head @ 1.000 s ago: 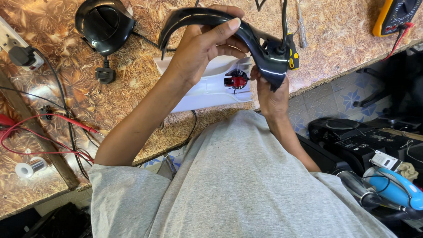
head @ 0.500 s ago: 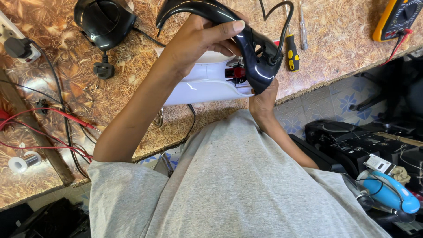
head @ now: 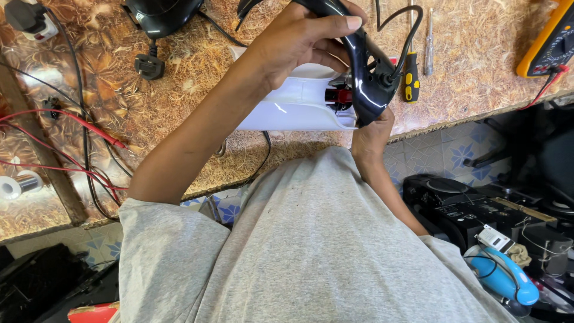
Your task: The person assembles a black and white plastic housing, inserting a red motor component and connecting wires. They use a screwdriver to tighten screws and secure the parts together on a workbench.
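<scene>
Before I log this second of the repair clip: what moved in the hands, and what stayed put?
The glossy black handle piece has shifted up and right in view, its top now cut off by the frame edge. The left hand kept its grip over the curve; the right hand stayed under its lower end. Nothing was taken up or let go. The white housing, yellow-handled screwdriver and multimeter lie as before on the bench.

Clutter on a chipboard counter [head: 179, 90]

A yellow-handled screwdriver [head: 410, 78] lies near a slimmer one [head: 429, 42]; a yellow multimeter [head: 553, 39] sits at the far right corner. A black plug [head: 148, 64], red wires [head: 66, 137] and a solder spool [head: 15, 185] lie at left. A blue tool [head: 505, 276] rests below the counter's edge.
</scene>
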